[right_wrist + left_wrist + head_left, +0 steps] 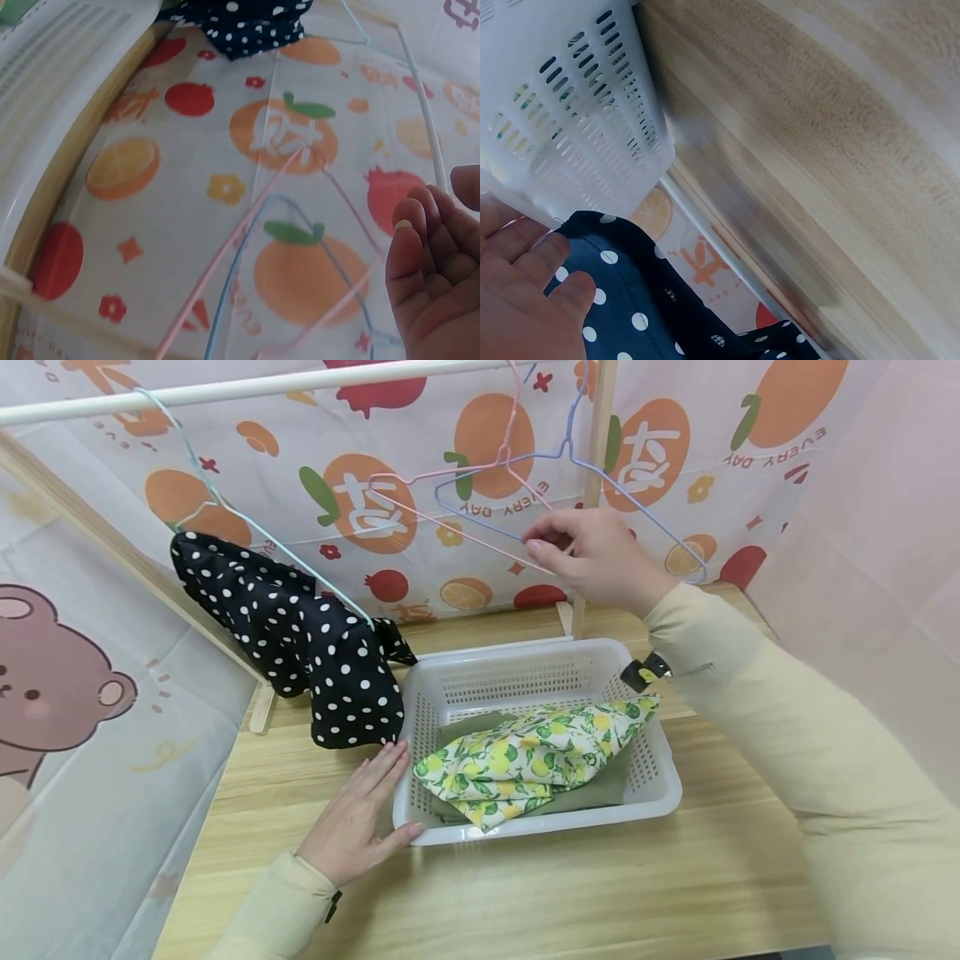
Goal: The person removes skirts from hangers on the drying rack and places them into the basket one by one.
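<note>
Hanger, pink: hooked on the white rail, beside the blue hanger. Thin wire, probably coated; judged light, springy, likely to swing or twist about its hook. Best hold: the twisted neck, for balance; a grip at 1 end would likely tilt it.

Right hand: fingers curled about the pink hanger's right end; cannot tell whether they pinch the wire.

Left hand: fingers straight, resting against the left side of the basket on the worktop. Basket looks to be light, semi-rigid plastic; steadiest hold at the rim, 2 opposite sides.

Lemon-print cloth inside: judged soft, limp, better lifted by 2 corners.
</note>
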